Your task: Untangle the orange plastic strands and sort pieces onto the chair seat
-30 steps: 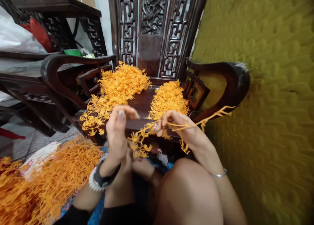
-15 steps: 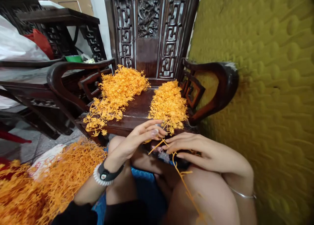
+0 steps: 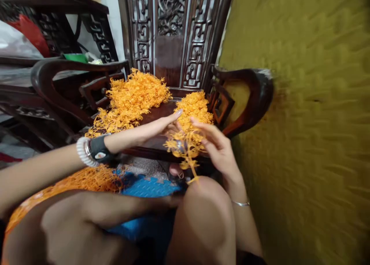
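Both hands are at the near end of the right pile of knotted orange cord (image 3: 195, 105), on the wooden chair seat. My left hand (image 3: 166, 127) reaches in from the left, thumb stretched out and fingers loosely bent beside the cord. On the other side, my right hand (image 3: 218, 143) has its fingers and thumb apart, touching or close to the pile. Between them, looped cord (image 3: 186, 147) spills over the seat's front edge, with a loose tail hanging towards my raised knee. Motion blurs the fingertips. A larger orange cord pile (image 3: 138, 95) sits on the seat's left.
The dark carved chair (image 3: 170, 57) has curved arms on both sides. A textured yellow-green wall surface (image 3: 312, 122) stands close on the right. Loose orange strands (image 3: 92, 178) lie low on the left, by a blue foam mat (image 3: 147, 186). Dark wooden furniture (image 3: 17, 84) fills the left.
Both hands have moved forward from above my lap to the right pile. The single cord that ran between them over my knee now hangs at the pile's front. The view has shifted.
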A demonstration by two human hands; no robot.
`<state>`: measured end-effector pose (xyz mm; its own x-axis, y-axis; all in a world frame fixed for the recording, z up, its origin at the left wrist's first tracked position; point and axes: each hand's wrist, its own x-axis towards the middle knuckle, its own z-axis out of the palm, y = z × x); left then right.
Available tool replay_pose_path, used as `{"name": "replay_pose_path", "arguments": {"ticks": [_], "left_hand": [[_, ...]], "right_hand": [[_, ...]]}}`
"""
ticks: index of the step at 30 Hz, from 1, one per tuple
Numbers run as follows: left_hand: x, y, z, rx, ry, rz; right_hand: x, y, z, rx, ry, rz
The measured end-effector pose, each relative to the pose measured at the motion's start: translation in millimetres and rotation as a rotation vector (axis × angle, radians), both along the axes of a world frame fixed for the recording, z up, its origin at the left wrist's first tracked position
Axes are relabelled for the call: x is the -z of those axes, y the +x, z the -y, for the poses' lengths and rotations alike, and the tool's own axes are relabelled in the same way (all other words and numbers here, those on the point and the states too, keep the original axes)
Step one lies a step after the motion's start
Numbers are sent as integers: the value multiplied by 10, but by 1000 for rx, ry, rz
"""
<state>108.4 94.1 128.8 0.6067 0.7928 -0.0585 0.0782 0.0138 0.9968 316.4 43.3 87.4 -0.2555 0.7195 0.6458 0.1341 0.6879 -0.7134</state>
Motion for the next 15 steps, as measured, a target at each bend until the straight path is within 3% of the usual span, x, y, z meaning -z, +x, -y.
{"name": "replay_pose_path", "arguments": {"ticks": [2, 5, 10, 15], "left_hand": [[-83, 8, -29, 108, 3, -13], [-58, 14, -33, 176, 157, -93], [252, -101, -27, 62, 381, -237], [434, -264, -92, 224, 362, -153]], "right_hand": [[-42, -7, -95, 43, 3, -148], [-135, -65, -238, 76, -81, -304], [-201, -262, -359, -12, -450, -409], [-259, -289, -321, -114, -746, -329]]}}
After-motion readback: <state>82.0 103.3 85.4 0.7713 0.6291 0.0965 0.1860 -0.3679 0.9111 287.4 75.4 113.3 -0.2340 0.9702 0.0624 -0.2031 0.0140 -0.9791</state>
